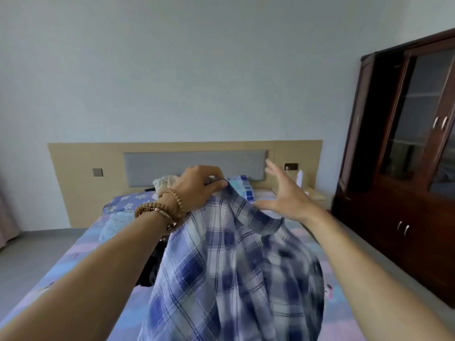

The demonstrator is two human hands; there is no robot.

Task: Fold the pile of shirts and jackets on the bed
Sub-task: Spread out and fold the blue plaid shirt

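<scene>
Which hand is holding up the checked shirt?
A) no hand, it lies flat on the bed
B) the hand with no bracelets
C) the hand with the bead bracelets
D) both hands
C: the left hand, the one with bead bracelets on its wrist, pinches the top of the plaid shirt and lifts it, while the right hand is spread open beside it with nothing in its fingers.

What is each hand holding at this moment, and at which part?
The left hand pinches the plaid shirt at its top edge, apparently near the collar, and holds it up. The right hand is open and holds nothing.
</scene>
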